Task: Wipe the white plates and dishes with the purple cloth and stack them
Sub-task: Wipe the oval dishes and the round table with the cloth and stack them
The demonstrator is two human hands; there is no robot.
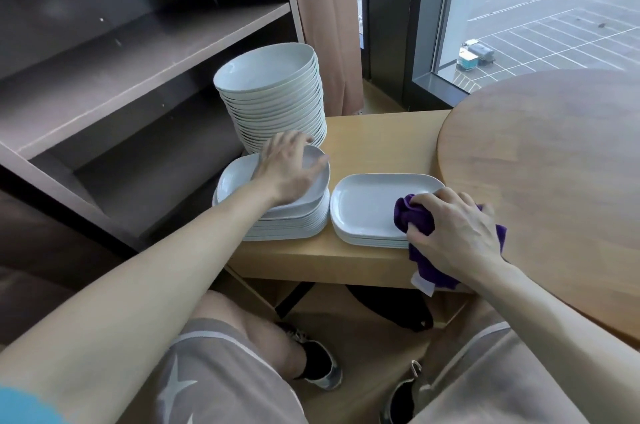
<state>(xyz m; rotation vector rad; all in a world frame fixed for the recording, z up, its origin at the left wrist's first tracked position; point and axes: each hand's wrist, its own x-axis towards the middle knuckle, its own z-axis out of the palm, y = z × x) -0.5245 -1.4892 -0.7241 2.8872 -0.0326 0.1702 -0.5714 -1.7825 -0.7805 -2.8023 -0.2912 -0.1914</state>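
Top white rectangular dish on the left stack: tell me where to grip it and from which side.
Grip the top white rectangular dish by its far right rim, reaching over from above. It appears tilted, with that corner raised clear of the stack of white dishes, which leaves room for fingertips underneath. The left hand grips that end.

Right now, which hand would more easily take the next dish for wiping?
Left. The left hand grips the tilted top dish of the left pile; the right hand holds the purple cloth.
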